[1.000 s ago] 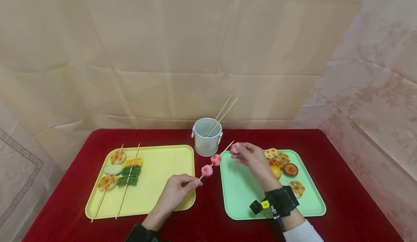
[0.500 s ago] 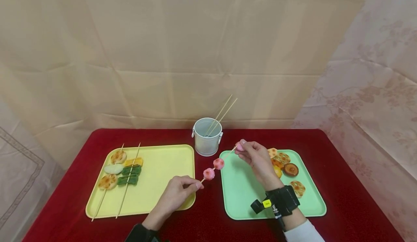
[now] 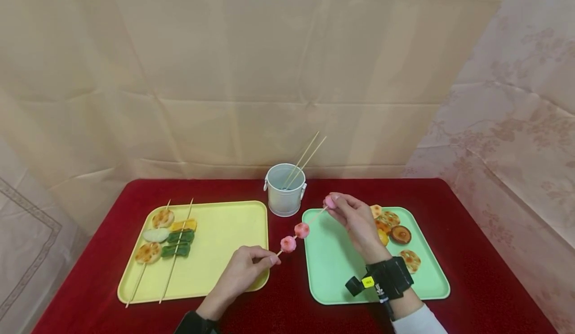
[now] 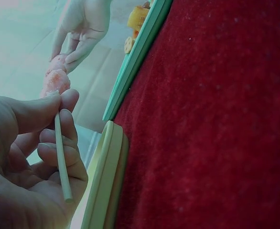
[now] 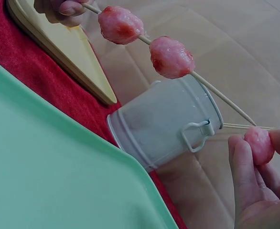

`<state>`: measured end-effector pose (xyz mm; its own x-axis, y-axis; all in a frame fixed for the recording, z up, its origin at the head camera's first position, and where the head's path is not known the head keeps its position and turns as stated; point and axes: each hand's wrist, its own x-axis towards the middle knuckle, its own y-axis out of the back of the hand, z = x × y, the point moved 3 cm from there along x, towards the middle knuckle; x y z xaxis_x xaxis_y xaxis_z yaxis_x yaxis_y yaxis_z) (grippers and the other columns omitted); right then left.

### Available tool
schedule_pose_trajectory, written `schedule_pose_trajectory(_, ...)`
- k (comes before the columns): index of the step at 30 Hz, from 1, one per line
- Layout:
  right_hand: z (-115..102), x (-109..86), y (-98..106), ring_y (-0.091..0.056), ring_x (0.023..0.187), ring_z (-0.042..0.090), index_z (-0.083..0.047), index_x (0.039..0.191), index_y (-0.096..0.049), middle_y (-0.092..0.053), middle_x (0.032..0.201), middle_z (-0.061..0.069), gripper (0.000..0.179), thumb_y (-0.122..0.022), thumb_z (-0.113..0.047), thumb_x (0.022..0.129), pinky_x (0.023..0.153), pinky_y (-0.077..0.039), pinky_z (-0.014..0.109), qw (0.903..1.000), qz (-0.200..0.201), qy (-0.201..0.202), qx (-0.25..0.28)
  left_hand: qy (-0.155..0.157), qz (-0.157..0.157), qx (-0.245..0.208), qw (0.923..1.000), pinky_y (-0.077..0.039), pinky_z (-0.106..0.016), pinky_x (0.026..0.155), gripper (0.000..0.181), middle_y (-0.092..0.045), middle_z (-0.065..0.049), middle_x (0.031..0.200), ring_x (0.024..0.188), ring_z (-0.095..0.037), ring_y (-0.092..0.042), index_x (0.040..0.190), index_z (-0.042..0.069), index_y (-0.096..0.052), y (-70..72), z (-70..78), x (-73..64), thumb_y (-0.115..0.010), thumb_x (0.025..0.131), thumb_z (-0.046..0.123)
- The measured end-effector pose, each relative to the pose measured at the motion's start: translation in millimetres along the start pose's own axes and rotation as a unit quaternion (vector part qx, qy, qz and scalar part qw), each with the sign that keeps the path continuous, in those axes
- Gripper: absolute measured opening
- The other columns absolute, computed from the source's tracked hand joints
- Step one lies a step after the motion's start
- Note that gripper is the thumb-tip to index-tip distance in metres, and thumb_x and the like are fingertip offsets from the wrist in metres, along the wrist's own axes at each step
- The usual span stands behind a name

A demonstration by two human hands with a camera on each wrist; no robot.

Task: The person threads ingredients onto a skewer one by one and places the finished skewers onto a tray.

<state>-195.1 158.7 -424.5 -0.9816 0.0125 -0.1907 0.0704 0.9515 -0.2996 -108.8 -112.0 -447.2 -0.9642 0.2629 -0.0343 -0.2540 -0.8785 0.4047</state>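
My left hand pinches a thin wooden skewer near its lower end. Two pink meatballs with browned patches are threaded on it, a little apart. Between thumb and fingers, my right hand pinches a third pink ball at the skewer's tip. In the right wrist view the tip meets that ball's edge; whether it has pierced it I cannot tell. The skewer slants up to the right between the two trays. From the left wrist, its blunt end shows below my thumb.
A yellow tray at left bears two loaded skewers. At right, a green tray holds loose pieces, among them a brown mushroom cap. Behind the gap stands a small white bucket with two bare skewers. Red cloth covers the table.
My right hand has shifted slightly right with its ball, from beside the skewer to its tip. The left hand and the two threaded meatballs have moved slightly right and down.
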Motion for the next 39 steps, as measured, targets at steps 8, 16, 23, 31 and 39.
schedule_pose_trajectory(8,-0.6,-3.0,-2.5,-0.074,0.103,0.018,0.000,0.120,-0.065,-0.073,0.108,0.006,0.030,-0.071,-0.021,0.100,0.092,-0.055,0.029,0.9998,0.013,-0.014,-0.009,-0.002,0.004,0.005,1.0000,-0.051,-0.032,0.080,0.011,-0.077,0.000,0.091,0.087,-0.016,-0.066,0.090,0.011,-0.083,0.4,-0.7,-0.6,-0.073,0.095,0.011)
schedule_pose_trajectory(16,0.4,-4.2,-3.1,-0.073,0.103,0.020,0.002,0.124,-0.060,-0.073,0.108,0.008,0.036,-0.073,-0.020,0.098,0.093,-0.055,0.031,0.9996,0.002,0.011,-0.027,-0.009,0.015,0.003,0.9998,-0.050,-0.030,0.079,0.012,-0.077,0.001,0.090,0.086,-0.015,-0.066,0.089,0.012,-0.083,1.4,0.1,-0.4,-0.073,0.095,0.010)
schedule_pose_trajectory(23,0.1,-4.9,-4.3,-0.073,0.101,0.019,0.002,0.126,-0.060,-0.074,0.110,0.008,0.041,-0.075,-0.022,0.098,0.093,-0.056,0.031,0.9979,-0.003,0.020,-0.062,-0.021,0.033,0.001,0.9992,-0.050,-0.027,0.077,0.012,-0.075,0.001,0.086,0.083,-0.013,-0.066,0.087,0.011,-0.083,0.6,0.4,-0.5,-0.074,0.094,0.008)
schedule_pose_trajectory(31,-1.5,-5.7,-5.2,-0.073,0.100,0.019,0.003,0.127,-0.059,-0.074,0.109,0.008,0.044,-0.077,-0.023,0.096,0.093,-0.056,0.032,0.9975,-0.003,0.019,-0.067,-0.047,0.078,0.020,0.9957,-0.046,-0.025,0.070,0.013,-0.070,0.004,0.076,0.073,-0.006,-0.059,0.082,0.012,-0.082,-2.7,2.4,-0.6,-0.076,0.093,0.006)
schedule_pose_trajectory(39,3.9,-11.7,-15.5,-0.074,0.098,0.019,0.005,0.122,-0.062,-0.075,0.108,0.011,0.041,-0.078,-0.022,0.095,0.092,-0.057,0.033,0.9947,-0.012,0.033,-0.096,-0.036,0.086,0.030,0.9952,-0.041,-0.024,0.064,0.013,-0.064,0.009,0.071,0.067,-0.006,-0.051,0.084,0.013,-0.083,-7.7,5.1,-0.3,-0.076,0.093,0.007)
